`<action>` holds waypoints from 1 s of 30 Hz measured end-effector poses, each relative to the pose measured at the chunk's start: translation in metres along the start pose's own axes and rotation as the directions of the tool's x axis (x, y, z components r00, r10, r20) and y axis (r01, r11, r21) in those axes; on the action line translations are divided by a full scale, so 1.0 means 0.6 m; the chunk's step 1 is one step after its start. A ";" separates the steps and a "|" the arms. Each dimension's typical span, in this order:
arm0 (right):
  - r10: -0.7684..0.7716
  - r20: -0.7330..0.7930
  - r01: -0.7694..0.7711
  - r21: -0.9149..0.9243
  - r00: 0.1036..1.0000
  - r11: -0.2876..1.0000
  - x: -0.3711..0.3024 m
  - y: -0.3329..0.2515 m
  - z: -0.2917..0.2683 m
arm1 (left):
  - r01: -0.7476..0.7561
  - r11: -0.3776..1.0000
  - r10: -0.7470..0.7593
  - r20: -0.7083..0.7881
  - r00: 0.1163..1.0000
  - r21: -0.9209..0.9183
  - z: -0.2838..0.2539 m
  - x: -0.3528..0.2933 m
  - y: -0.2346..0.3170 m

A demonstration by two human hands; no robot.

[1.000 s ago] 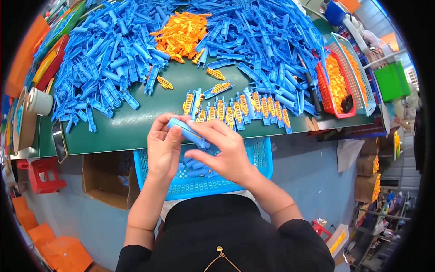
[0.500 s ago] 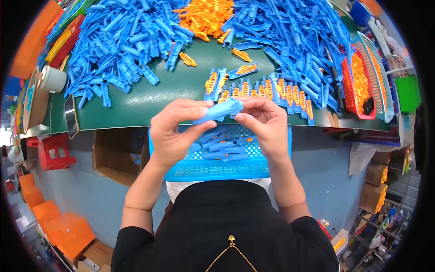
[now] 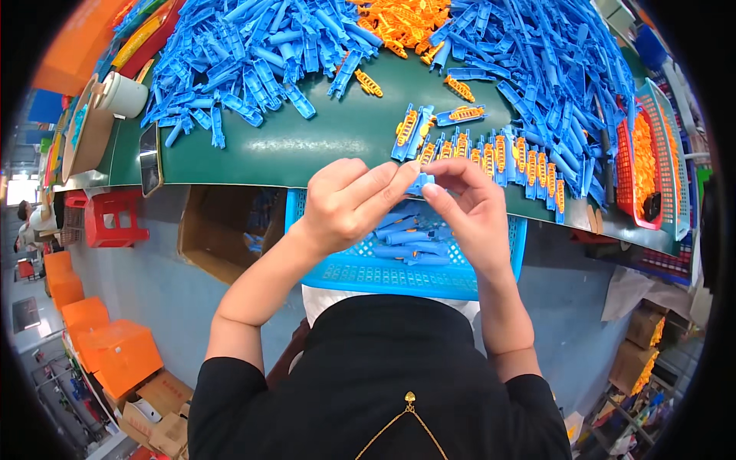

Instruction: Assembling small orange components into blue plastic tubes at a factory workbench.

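My left hand (image 3: pixel 349 201) and my right hand (image 3: pixel 471 211) meet above the table's near edge. Between their fingertips is a blue plastic piece (image 3: pixel 419 184), mostly covered by the left fingers, with the right thumb and fingers closed on its other end. Just beyond stands a row of blue plastic pieces with orange ladder-like inserts (image 3: pixel 500 157), partly hidden by my right hand. Below the hands hangs a light blue basket (image 3: pixel 391 280) holding several finished-looking blue pieces (image 3: pixel 414 244).
Heaps of blue pieces lie at the left (image 3: pixel 253 57) and right (image 3: pixel 537 69) of the green table (image 3: pixel 261 153), with an orange insert heap (image 3: pixel 406 27) between them. A phone (image 3: pixel 150 159) rests at the left edge. A red basket (image 3: pixel 627 180) of orange parts is at right.
The view has swung, shifting the scene rightward. My left fingers have come over the blue piece, which now shows only a small part between both hands.
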State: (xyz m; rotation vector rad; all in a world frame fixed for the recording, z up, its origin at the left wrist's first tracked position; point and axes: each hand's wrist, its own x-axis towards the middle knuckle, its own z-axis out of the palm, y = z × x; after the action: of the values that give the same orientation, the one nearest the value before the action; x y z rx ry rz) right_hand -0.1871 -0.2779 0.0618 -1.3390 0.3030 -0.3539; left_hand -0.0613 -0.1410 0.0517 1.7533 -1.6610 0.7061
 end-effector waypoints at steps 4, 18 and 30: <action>-0.072 -0.048 0.064 -0.155 0.996 0.986 0.003 0.002 0.009 | 0.056 0.998 -0.057 0.071 0.996 0.021 -0.006 0.012 0.002; -0.026 -0.047 0.024 -0.049 0.999 0.998 0.013 0.021 0.010 | 0.109 0.992 -0.067 0.444 0.893 -0.069 -0.025 0.024 -0.031; -0.063 0.077 0.067 -0.051 0.995 0.996 0.009 -0.010 0.005 | 0.669 0.394 -0.330 0.582 0.743 -0.631 -0.009 -0.006 0.004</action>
State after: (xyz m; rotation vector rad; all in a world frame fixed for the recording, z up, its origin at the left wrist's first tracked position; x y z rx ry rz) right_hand -0.1817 -0.2787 0.0679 -1.4138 0.2076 -0.3504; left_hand -0.0637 -0.1343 0.0529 1.5380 -1.1679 -0.6879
